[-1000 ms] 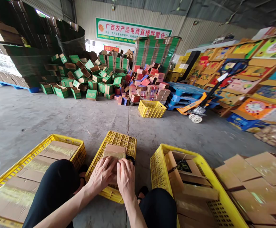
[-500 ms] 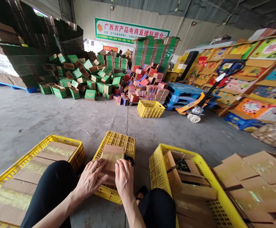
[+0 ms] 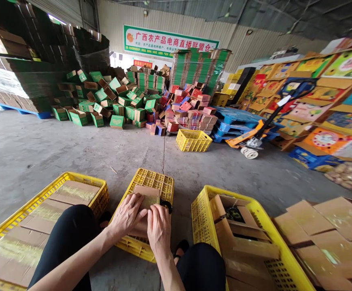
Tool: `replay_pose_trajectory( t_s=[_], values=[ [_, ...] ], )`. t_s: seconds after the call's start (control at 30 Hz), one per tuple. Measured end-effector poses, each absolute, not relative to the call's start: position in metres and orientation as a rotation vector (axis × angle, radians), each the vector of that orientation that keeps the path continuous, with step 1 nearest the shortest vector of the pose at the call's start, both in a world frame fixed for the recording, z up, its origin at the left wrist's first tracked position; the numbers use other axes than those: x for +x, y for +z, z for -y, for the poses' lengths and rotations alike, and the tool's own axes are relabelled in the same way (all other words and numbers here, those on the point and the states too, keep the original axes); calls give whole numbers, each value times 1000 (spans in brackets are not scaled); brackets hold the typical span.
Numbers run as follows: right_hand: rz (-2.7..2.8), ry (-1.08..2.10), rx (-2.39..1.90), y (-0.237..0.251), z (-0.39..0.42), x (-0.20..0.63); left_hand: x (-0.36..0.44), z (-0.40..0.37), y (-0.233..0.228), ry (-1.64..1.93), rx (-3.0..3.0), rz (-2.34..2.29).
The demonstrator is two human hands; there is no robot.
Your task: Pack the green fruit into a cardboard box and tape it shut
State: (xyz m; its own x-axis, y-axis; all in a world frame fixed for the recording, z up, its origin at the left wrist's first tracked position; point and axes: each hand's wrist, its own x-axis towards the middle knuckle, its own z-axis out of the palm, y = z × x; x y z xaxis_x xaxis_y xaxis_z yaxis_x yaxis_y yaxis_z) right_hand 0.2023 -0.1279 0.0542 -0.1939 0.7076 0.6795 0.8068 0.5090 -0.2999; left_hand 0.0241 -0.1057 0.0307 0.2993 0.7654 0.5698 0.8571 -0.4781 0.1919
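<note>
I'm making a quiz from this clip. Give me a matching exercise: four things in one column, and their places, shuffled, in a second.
Things:
1. small cardboard box
2. left hand
3. open cartons
4. sealed taped boxes

Places:
A. in the yellow crate on the person's right
B. on the upturned yellow crate between the knees
C. in the yellow crate on the person's left
D. pressed on the small box, beside the right hand

Pairs: 1-B, 2-D, 3-A, 4-C
</note>
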Motion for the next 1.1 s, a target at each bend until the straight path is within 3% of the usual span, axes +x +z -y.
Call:
replay_pose_trajectory(
  t_s=[0.43,1.1],
  values=[
    [1968,-173,-1316,56,133,198,-2,160,24,-1013,-2533,1539],
    [2057,-167,-1232,64,103,178,10,154,15,-1043,-2455,1533]
  ],
)
